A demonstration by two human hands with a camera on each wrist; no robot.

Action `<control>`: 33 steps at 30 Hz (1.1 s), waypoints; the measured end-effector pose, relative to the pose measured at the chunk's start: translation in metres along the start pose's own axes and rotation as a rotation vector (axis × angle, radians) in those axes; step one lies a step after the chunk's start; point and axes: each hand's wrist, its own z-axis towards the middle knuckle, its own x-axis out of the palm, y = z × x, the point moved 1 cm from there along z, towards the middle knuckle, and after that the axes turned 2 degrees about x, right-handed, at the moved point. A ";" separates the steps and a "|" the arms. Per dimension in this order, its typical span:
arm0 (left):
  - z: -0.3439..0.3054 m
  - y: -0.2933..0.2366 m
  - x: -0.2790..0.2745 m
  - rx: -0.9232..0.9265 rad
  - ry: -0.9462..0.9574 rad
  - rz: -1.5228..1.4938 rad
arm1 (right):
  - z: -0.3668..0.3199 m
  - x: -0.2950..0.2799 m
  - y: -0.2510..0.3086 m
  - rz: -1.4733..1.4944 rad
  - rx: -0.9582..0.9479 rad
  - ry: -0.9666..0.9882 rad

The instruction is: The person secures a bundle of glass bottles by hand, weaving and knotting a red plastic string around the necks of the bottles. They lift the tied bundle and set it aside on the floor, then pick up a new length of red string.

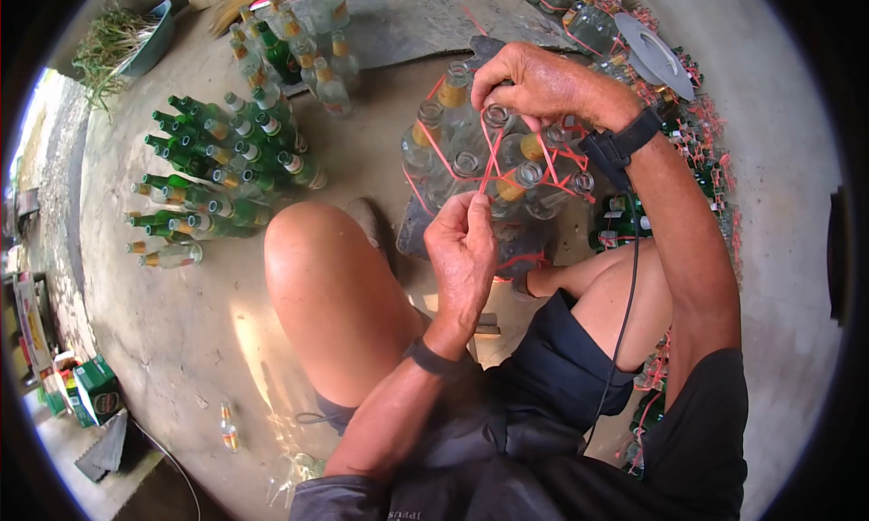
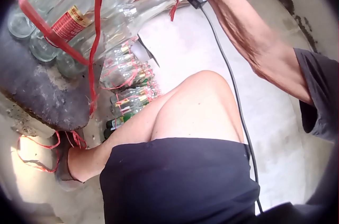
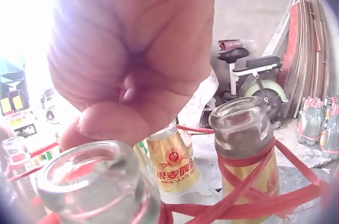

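Note:
A cluster of clear glass bottles [image 1: 466, 163] stands upright in front of me, bound with red plastic strap [image 1: 493, 154] that crosses between the necks. My left hand [image 1: 462, 245] pinches the strap between thumb and forefinger at the near side of the cluster. Over the far necks, my right hand [image 1: 534, 82] has its fingers curled at the strap, beside a bottle mouth [image 1: 495, 115]. Seen from the right wrist, that curled hand [image 3: 132, 60] hangs just above the bottle rims, its grip partly hidden. Strap wraps a gold-labelled bottle's neck [image 3: 243, 134] there.
Green and clear bottles [image 1: 217, 168] stand grouped at the left, with more clear ones [image 1: 299, 46] behind. Strapped bundles [image 1: 697, 159] line the right side, with a grey lid [image 1: 654, 55] on top. A cable [image 1: 626, 295] hangs from my right wrist. One small bottle [image 1: 229, 429] stands on the floor.

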 end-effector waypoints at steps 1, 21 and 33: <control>-0.001 -0.002 -0.001 -0.006 0.006 0.006 | 0.000 0.000 0.000 -0.011 0.002 0.002; -0.002 -0.017 -0.024 -0.012 0.103 0.071 | -0.108 0.131 0.037 -0.019 -0.180 -0.668; 0.008 -0.028 -0.034 -0.220 0.058 -0.043 | -0.100 0.215 0.037 0.801 -0.047 -0.557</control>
